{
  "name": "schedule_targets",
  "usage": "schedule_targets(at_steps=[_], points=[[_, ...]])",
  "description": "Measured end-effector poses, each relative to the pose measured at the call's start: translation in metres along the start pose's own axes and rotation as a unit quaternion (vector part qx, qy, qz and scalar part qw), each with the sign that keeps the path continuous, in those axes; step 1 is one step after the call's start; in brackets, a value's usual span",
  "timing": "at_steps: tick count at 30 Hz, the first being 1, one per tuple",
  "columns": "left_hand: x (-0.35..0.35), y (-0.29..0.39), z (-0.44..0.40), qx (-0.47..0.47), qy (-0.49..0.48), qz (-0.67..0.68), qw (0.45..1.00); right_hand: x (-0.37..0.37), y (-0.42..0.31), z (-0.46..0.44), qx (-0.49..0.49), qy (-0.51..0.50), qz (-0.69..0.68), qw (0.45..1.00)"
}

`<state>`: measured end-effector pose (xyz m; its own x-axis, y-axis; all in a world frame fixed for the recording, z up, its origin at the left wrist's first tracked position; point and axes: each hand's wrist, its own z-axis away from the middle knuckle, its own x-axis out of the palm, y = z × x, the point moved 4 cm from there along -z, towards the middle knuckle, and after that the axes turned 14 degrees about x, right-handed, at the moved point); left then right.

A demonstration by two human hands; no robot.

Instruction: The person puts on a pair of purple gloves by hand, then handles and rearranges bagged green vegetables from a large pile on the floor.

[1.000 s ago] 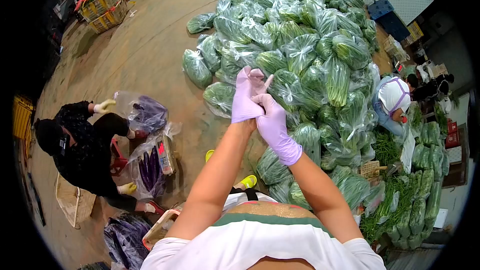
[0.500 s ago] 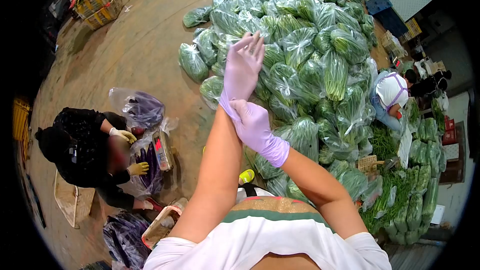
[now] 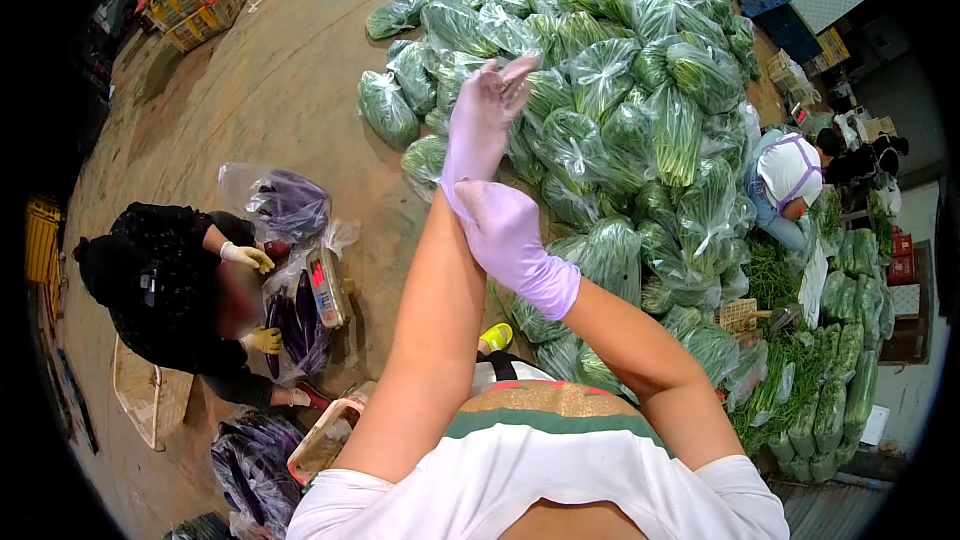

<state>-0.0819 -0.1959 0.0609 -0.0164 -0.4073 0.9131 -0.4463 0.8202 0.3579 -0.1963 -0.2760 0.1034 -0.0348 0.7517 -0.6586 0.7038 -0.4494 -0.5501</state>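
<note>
My left hand [image 3: 482, 120] wears a thin lilac disposable glove and is raised in front of me, holding nothing, its fingers apart and slightly bent to the right. Around its wrist sits the glove's cuff [image 3: 452, 180]. My right hand [image 3: 505, 235], in a matching glove, is closed in a pinch on that cuff, thumb on top. Beyond both hands lies a large heap of clear plastic bags [image 3: 600, 80] filled with long green vegetables.
At left, a crouching co-worker [image 3: 165, 290] with yellowish gloves handles bagged eggplants [image 3: 297, 325] beside a digital scale [image 3: 326, 290]. Another person [image 3: 785, 175] bends at right near loose greens [image 3: 770, 280]. Crates [image 3: 195, 0] stand at the far left.
My left hand's fingers have tilted and curled to the right. My right hand has shifted slightly up at the cuff. The left co-worker's lower hand has moved left across the eggplants.
</note>
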Motion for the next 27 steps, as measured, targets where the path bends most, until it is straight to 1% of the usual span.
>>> schedule_targets(at_steps=[1,2,3,4,5,6,7,8,9,10,11,12,14,15,16,17,18,19,20,21,23,24,26,27], points=[[0.004,0.0,-0.002,0.0,0.0,0.0,1.0,-0.003,0.002,-0.002,0.004,0.021,0.004,1.0],[0.01,-0.002,-0.005,-0.018,-0.038,-0.039,0.998,-0.006,0.004,-0.004,0.007,0.042,0.008,0.999],[0.015,-0.003,-0.007,-0.037,-0.074,-0.077,0.994,-0.01,0.007,-0.007,0.008,0.041,0.007,0.999],[0.029,0.004,0.003,0.002,-0.108,-0.108,0.988,-0.015,0.011,-0.011,0.02,0.009,-0.018,1.0],[0.035,0.011,0.011,0.005,-0.108,-0.109,0.988,-0.024,0.012,-0.017,0.03,-0.022,-0.043,0.998],[0.041,0.02,0.016,0.034,-0.14,-0.229,0.963,-0.036,0.015,-0.02,0.105,-0.088,-0.125,0.983],[0.043,0.026,0.018,0.061,-0.169,-0.345,0.921,-0.042,0.03,-0.022,0.207,-0.101,-0.178,0.957],[0.044,0.03,0.019,0.044,-0.173,-0.311,0.934,-0.049,0.047,-0.024,0.309,-0.097,-0.297,0.898],[0.044,0.029,0.023,0.017,-0.164,-0.394,0.904,-0.053,0.064,-0.026,0.401,-0.09,-0.409,0.815],[0.05,0.033,0.028,-0.013,-0.159,-0.473,0.866,-0.055,0.076,-0.03,0.4,-0.086,-0.409,0.816],[0.065,0.038,0.035,-0.045,-0.165,-0.543,0.822,-0.049,0.09,-0.03,0.445,-0.12,-0.461,0.759],[0.064,0.031,0.037,-0.044,-0.169,-0.542,0.822,-0.044,0.099,-0.028,0.485,-0.155,-0.508,0.695],[0.06,0.01,0.042,-0.079,-0.168,-0.382,0.905,-0.043,0.095,-0.035,0.469,-0.144,-0.532,0.69],[0.055,0.004,0.043,-0.08,-0.169,-0.382,0.905,-0.039,0.089,-0.039,0.453,-0.137,-0.557,0.683],[0.057,0.003,0.043,-0.058,-0.193,-0.355,0.913,-0.049,0.074,-0.046,0.47,-0.038,-0.512,0.718],[0.056,0.002,0.043,-0.037,-0.217,-0.328,0.919,-0.05,0.076,-0.045,0.47,-0.039,-0.513,0.718],[0.045,-0.001,0.034,-0.012,-0.239,-0.46,0.855,-0.058,0.081,-0.045,0.444,0.017,-0.464,0.766],[0.042,-0.001,0.031,-0.011,-0.237,-0.462,0.854,-0.065,0.083,-0.045,0.414,0.072,-0.412,0.809],[0.037,0.0,0.029,-0.015,-0.23,-0.509,0.829,-0.063,0.08,-0.043,0.395,0.075,-0.407,0.82],[0.032,0.0,0.027,-0.019,-0.223,-0.554,0.802,-0.059,0.078,-0.04,0.395,0.074,-0.408,0.82],[0.01,-0.011,0.028,0.068,-0.258,-0.514,0.815,-0.057,0.072,-0.037,0.342,0.114,-0.404,0.84],[-0.001,-0.019,0.029,0.059,-0.243,-0.487,0.837,-0.058,0.073,-0.037,0.339,0.119,-0.398,0.844],[0.01,-0.013,0.034,0.05,-0.23,-0.458,0.857,-0.061,0.076,-0.037,0.355,0.123,-0.403,0.834],[0.017,-0.008,0.039,0.028,-0.249,-0.492,0.834,-0.063,0.077,-0.036,0.37,0.127,-0.408,0.825]])
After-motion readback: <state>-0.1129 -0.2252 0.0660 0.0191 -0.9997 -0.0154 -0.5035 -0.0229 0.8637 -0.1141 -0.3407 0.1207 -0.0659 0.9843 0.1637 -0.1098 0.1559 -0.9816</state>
